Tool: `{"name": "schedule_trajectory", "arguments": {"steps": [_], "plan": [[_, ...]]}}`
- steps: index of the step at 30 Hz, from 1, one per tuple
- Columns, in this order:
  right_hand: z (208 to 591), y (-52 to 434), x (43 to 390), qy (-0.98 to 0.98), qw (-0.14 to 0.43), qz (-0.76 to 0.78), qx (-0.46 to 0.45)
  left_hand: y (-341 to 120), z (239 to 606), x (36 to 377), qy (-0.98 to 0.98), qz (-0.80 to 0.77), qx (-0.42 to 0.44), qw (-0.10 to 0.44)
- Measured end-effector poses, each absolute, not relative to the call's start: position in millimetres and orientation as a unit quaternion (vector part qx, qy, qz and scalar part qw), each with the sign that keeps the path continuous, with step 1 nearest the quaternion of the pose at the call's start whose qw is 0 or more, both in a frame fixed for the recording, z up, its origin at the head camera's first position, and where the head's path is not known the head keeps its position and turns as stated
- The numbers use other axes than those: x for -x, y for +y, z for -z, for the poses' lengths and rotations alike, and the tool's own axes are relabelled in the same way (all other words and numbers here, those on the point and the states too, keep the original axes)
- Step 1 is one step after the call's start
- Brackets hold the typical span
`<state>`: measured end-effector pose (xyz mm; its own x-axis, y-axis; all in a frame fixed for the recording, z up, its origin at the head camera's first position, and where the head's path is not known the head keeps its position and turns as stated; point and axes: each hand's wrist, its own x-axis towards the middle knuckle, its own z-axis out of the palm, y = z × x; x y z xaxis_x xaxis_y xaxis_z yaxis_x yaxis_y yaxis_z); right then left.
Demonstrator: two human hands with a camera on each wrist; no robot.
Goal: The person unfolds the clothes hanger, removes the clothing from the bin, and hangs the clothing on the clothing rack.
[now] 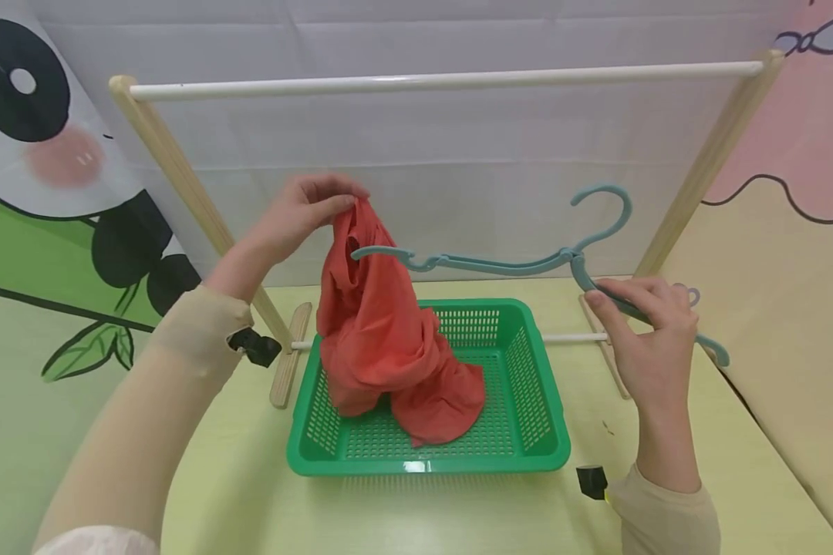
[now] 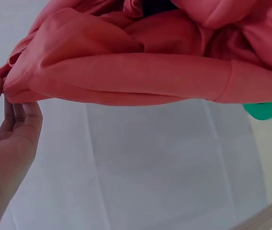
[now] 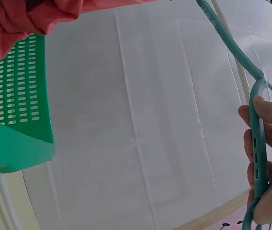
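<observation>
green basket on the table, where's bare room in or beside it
Bare table lies along the near rim of the basket. Inside, its floor is free between the red cloth and the right wall. Crowded: left and middle, by the cloth; beside the far corners, by the rack's lower bar.

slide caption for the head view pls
Left hand pinches a red garment over a green perforated basket while the right hand grips a blue-green clothes hanger.

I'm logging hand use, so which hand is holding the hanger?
The right hand, which grips the teal hanger by one arm; the left hand instead pinches the red garment.
</observation>
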<state>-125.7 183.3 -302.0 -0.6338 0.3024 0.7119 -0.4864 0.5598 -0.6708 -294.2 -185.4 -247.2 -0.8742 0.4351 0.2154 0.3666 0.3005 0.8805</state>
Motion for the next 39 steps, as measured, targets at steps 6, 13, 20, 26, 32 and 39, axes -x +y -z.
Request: {"name": "schedule_trajectory", "arguments": {"steps": [6,13,20,26,32,39], "plan": [[301,181,125,-0.773,0.424,-0.466,-0.077,-197,283,300,0.855,-0.472,-0.211,0.049],[306,184,130,-0.779,0.418,-0.461,-0.072,-216,318,297,0.883,-0.417,-0.208,0.053],[311,188,135,-0.789,0.407,-0.455,-0.064,-239,328,280,0.896,-0.365,-0.243,0.067],[310,185,134,-0.792,0.400,-0.456,-0.071,-261,347,259,0.908,-0.320,-0.267,0.045],[321,193,140,-0.797,0.401,-0.448,-0.065,-271,370,254,0.920,-0.297,-0.255,0.015],[323,193,138,-0.800,0.396,-0.445,-0.065,-277,376,252,0.915,-0.328,-0.234,-0.005]]}}
